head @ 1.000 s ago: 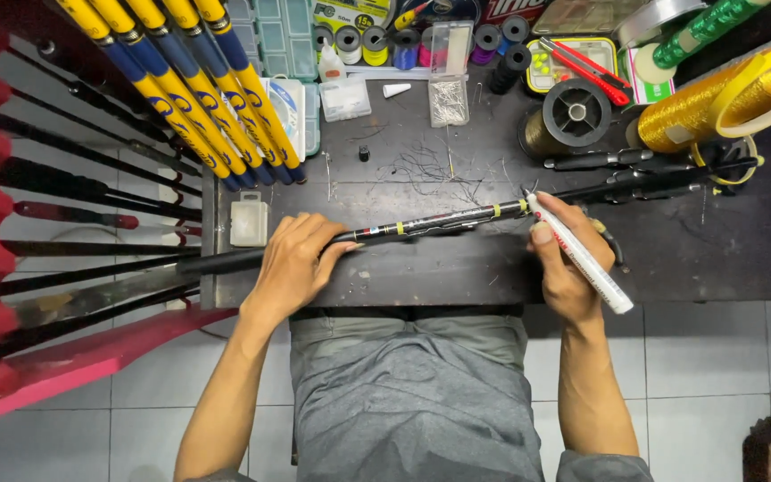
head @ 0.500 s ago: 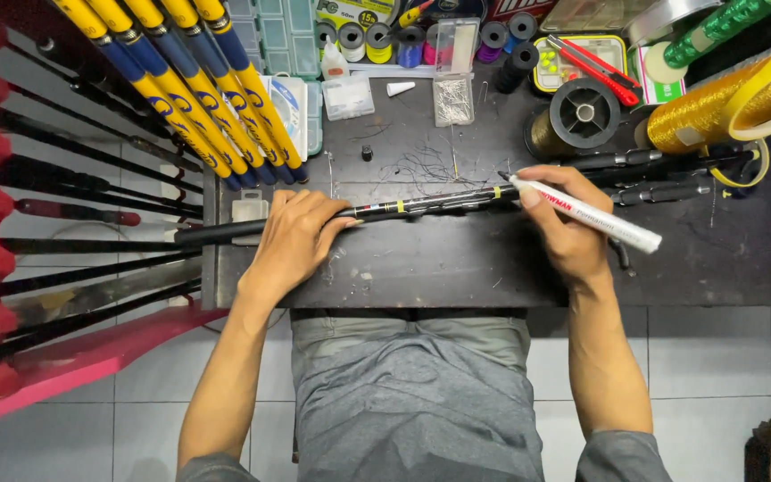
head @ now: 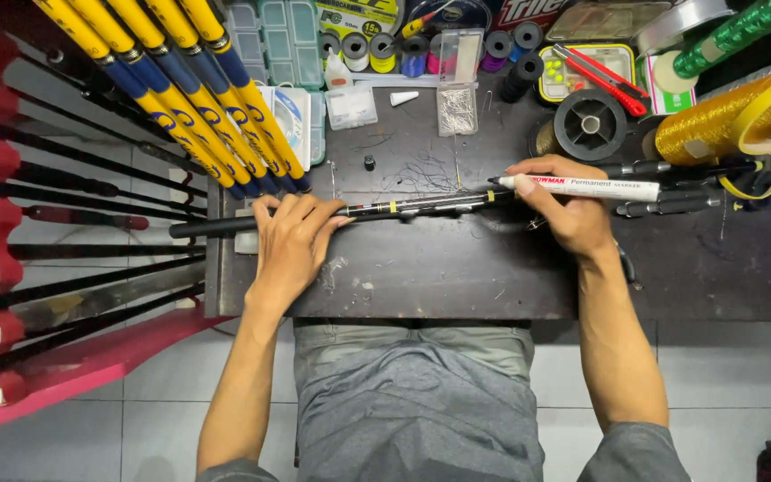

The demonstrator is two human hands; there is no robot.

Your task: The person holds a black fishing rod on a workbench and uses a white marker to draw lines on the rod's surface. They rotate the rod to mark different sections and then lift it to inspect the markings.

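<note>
Slender black fishing-rod section with yellow bands lies lengthwise across the middle of the dark worktable, its butt overhanging the left edge. Left hand lies on the rod, fingers curled over it, pinning it down. Right hand is closed around a white permanent marker, tip touching the rod. For a clean mark, keep the rod pressed flat, brace the right wrist on the table, and apply the tip lightly.

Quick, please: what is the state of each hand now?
Left hand: closed around the thin black rod.
Right hand: closed, holding the white marker pen.
</note>
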